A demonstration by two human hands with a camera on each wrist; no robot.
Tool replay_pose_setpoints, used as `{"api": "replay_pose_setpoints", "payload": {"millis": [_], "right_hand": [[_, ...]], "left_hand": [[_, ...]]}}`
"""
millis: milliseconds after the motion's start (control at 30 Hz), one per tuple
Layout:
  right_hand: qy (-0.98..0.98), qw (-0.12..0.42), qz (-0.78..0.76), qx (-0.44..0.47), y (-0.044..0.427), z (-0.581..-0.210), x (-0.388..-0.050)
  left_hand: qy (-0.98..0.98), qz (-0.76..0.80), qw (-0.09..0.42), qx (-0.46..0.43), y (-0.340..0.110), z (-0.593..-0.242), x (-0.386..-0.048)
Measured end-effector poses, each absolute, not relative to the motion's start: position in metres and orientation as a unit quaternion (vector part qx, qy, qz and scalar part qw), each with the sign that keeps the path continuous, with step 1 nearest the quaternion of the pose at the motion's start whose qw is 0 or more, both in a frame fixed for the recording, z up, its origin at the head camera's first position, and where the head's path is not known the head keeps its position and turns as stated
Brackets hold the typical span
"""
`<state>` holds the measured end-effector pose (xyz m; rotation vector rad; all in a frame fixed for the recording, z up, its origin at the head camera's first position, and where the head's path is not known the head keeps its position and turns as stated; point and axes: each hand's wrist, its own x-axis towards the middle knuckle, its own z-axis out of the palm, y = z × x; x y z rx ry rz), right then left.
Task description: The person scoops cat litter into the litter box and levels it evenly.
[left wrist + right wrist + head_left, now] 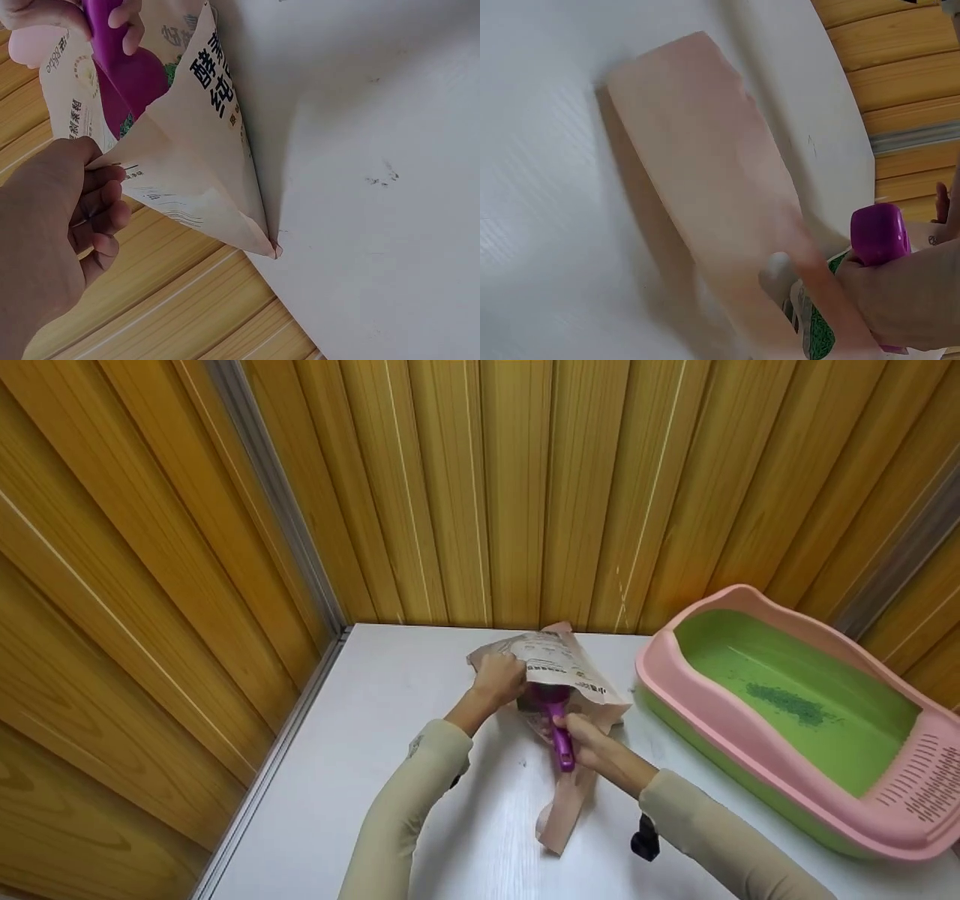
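A paper bag (559,656) printed with dark characters lies on the white table, its mouth toward me. At the mouth's left edge, my left hand (499,679) pinches the paper between thumb and fingers, as the left wrist view shows. My right hand (592,744) grips the handle of a purple scoop (564,750). The scoop's head (139,86) is inside the bag's mouth, partly hidden by the paper; green granules (171,73) show beside it. A torn paper flap (697,150) hangs from the bag toward the table's front.
To the right stands a litter box with a pink rim (720,724) and a green basin; a small patch of green granules (787,703) lies on its floor. Wood-panelled walls (517,495) close off the back and left of the white table (390,697).
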<state>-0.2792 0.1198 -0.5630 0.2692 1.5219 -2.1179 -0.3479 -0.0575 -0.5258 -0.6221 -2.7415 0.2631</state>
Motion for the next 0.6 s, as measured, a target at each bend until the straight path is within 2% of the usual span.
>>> {"api": "replay_pose_setpoints", "payload": {"millis": [200,433,600], "right_hand": [[0.569,0.296,-0.764,0.066,0.131,-0.549,-0.263],[0.609,0.34,-0.716,0.029,0.154,-0.529,-0.241],[0.645,0.348,-0.681,0.01,0.178,-0.509,-0.23]], "left_hand": [[-0.948,0.13,0.189,-0.221,-0.057,-0.526,-0.35],[-0.946,0.149,0.183,-0.221,-0.06,-0.527,-0.35],[-0.952,0.13,0.17,-0.221,-0.061,-0.526,-0.351]]}}
